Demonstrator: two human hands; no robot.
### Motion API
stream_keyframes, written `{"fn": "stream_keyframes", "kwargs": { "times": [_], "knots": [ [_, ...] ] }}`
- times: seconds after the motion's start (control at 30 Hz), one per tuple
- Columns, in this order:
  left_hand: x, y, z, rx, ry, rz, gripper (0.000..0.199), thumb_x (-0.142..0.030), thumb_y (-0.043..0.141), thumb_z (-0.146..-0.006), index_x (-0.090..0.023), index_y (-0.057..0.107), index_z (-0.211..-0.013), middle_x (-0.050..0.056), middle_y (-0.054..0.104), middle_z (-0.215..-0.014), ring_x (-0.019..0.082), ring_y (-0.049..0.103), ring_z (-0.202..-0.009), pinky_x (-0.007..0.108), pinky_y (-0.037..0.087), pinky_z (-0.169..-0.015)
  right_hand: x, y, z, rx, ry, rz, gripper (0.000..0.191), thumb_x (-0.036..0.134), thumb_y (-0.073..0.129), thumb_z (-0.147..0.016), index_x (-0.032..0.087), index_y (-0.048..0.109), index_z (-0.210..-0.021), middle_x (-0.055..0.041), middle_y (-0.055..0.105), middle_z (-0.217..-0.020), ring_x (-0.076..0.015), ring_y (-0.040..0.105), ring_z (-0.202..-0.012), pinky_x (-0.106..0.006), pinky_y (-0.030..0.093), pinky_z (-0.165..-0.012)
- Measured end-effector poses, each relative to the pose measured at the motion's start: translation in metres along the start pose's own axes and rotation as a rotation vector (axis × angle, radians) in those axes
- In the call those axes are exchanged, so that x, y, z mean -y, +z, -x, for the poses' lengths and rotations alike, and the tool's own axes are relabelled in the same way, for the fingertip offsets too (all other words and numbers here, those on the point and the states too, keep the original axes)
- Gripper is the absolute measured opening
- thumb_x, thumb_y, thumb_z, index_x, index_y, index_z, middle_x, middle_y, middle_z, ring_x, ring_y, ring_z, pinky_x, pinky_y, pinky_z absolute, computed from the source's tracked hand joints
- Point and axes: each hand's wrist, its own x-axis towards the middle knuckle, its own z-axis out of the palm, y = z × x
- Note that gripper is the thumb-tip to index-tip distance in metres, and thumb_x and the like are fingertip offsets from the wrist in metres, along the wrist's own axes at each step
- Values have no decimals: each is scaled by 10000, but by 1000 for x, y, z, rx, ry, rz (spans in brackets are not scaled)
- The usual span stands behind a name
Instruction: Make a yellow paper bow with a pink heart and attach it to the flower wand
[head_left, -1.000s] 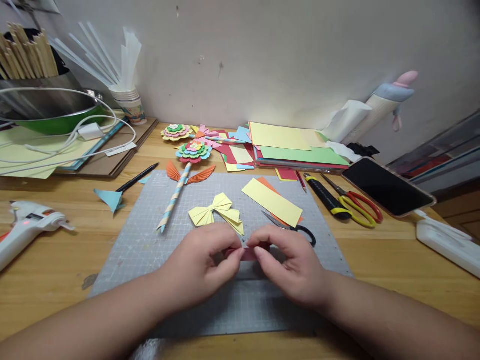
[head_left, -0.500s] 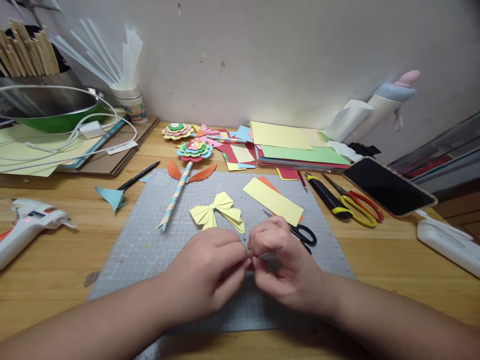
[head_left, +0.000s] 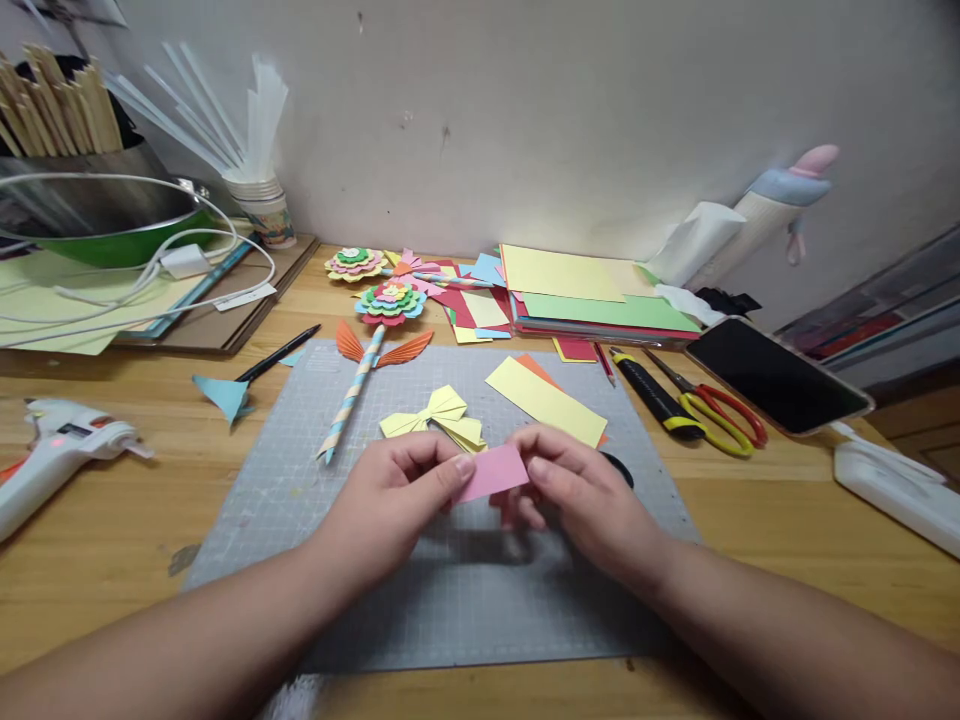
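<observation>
A small pink piece of paper (head_left: 492,474) is held up above the grey cutting mat (head_left: 360,620). My left hand (head_left: 401,490) pinches its left end between thumb and fingers. At its right end, my right hand (head_left: 589,495) grips the edge with thumb and forefinger, while its lower fingers are blurred. Just behind my hands lies a folded yellow paper bow (head_left: 435,415), partly covered by the left one. Beyond my right hand are a yellow paper strip (head_left: 547,398) over an orange one, and black-handled scissors (head_left: 621,468), mostly hidden.
On the left are a glue gun (head_left: 71,450) and a black pen (head_left: 281,352). Paper flowers (head_left: 390,300) lie toward the wall, beside stacked coloured paper (head_left: 570,275). A utility knife (head_left: 660,395), red-and-yellow scissors (head_left: 724,415) and a phone (head_left: 780,372) are on the right.
My hands have turned and moved slightly apart, so the pink paper, earlier almost hidden between my fingertips, now shows its flat face. My right hand now covers more of the black-handled scissors.
</observation>
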Motion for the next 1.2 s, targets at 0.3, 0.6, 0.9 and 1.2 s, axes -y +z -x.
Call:
{"fn": "stream_keyframes", "kwargs": {
  "times": [0.3, 0.6, 0.9, 1.2],
  "knots": [
    [8, 2, -2, 148, -68, 204, 305, -381, 563, -797, -173, 514, -579, -41, 462, -523, 98, 389, -504, 235, 305, -511, -3, 11, 4, 62, 297, -298, 284, 389, 592, -859, 129, 598, -743, -39, 675, -623, -78, 587, -427, -150, 286, -345],
    [1, 7, 0, 179, 46, -108, 183, -267, 502, -803, -166, 524, -652, -20, 511, -618, 121, 453, -597, 252, 358, -580, 1, 9, 3, 10, 231, -108, 264, 386, 591, -850, 169, 528, -712, 21, 599, -551, -52, 480, -407, -154, 288, -381],
    [8, 8, 4, 228, 236, -420, 130, -135, 497, -763, -167, 520, -639, -44, 497, -600, 88, 442, -567, 197, 337, -534, 2, 14, 11, 212, -35, 528, 266, 217, 440, -911, 172, 505, -657, 43, 462, -578, -78, 431, -526, -203, 347, -516],
    [-4, 4, 6, 133, 205, -513, 128, -149, 455, -684, -184, 439, -562, -58, 389, -531, 94, 363, -526, 218, 291, -501, 6, 14, 17, 62, -300, 678, 307, 175, 440, -916, 162, 528, -622, 17, 518, -569, -87, 475, -538, -215, 363, -536]
  ]
}}
